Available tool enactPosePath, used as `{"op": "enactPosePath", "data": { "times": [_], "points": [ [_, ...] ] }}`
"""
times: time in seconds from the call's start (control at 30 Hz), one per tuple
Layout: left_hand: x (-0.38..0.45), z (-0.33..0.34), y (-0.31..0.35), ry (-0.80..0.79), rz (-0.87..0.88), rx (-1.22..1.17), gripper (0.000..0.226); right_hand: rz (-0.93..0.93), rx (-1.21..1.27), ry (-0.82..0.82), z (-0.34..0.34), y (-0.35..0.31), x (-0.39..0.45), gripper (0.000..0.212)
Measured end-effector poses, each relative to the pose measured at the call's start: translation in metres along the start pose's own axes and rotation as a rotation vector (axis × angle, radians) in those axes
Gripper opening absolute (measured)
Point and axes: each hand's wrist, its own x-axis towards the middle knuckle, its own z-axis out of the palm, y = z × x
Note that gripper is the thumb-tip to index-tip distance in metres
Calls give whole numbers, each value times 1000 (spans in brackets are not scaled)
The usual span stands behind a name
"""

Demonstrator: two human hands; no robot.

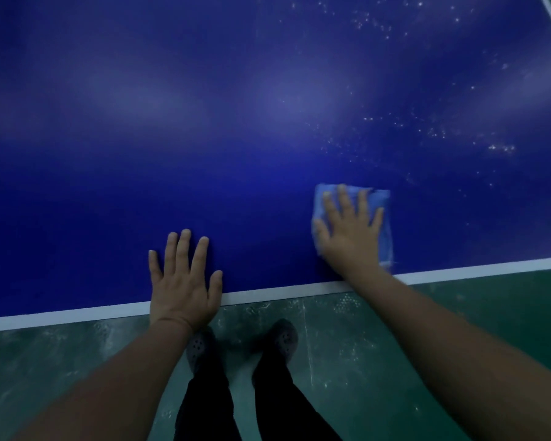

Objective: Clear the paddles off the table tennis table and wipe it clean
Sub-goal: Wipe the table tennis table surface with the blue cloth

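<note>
I'd keep my right hand point(350, 230) flat on the blue cloth point(383, 224), sweeping toward the white specks point(439, 132); my left hand point(182, 278), fingers spread, braces the table tennis table point(140, 154).

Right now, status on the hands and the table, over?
Right hand flat on blue cloth near the table's white edge line. Left hand flat on bare table. White specks ahead right. No paddles in view.

table point(204, 138): dark blue top, white edge line along your near side, pale specks far right | cloth point(384, 218): light blue, folded flat, lying near right, just inside edge line
</note>
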Motion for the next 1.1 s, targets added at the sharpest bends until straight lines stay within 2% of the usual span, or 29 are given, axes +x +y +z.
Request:
{"op": "enactPosePath", "data": {
  "times": [0.1,0.33,0.47,0.63,0.8,0.87,1.0,1.1],
  "points": [
    [1,-2,-3,-8,11,-47,78,-244,-35,-36,9,-42,0,65],
    [45,-16,-18,78,97,-105,72,-441,-108,-44,8,-65,39,63],
    [112,-39,-27,96,170,-113,74,-445,-103,-41,5,-80,66,63],
    [195,-67,-34,107,157,-138,67,-422,-109,-53,-1,-101,110,62],
    [265,-81,-32,74,166,-116,70,-340,-104,-43,-9,-122,173,63],
    [291,-83,-28,77,136,-113,72,-323,-104,-38,-12,-128,205,64],
    [339,-91,-15,103,-31,-176,74,-295,-107,-32,-23,-141,268,68],
    [360,-93,-9,76,-74,-165,75,-273,-117,-27,-31,-149,313,69]
  ]
}}
